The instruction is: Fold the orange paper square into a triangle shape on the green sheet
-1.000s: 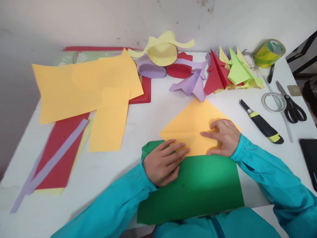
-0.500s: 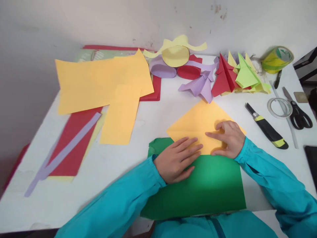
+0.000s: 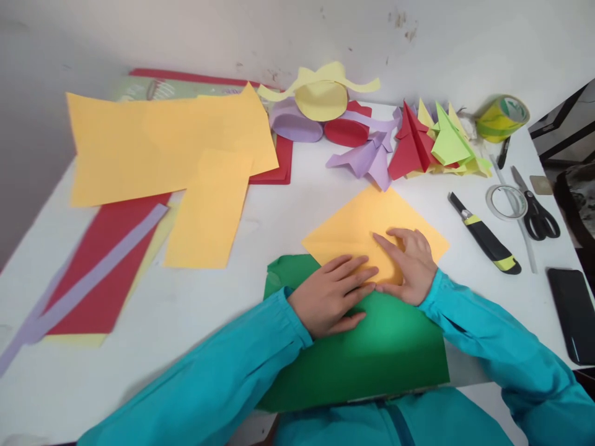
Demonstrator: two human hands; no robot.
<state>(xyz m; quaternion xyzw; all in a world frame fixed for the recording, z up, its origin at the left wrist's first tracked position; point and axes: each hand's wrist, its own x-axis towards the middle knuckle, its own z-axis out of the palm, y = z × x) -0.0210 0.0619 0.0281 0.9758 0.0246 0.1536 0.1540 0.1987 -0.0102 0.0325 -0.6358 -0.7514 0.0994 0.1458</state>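
Your left hand [image 3: 328, 302] and right hand [image 3: 413, 267], fingers spread, rest on the orange paper [image 3: 372, 214] without gripping, green paper [image 3: 372, 359] at its six o'clock.

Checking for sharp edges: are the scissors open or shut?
The scissors are shut: their blades lie together in one narrow point.

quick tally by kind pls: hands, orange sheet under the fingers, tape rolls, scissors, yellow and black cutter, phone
Hands: 2 (left hand, right hand)
Orange sheet under the fingers: 1
Tape rolls: 2 (yellow roll, white roll)
Scissors: 1
Yellow and black cutter: 1
Phone: 1
Total: 8
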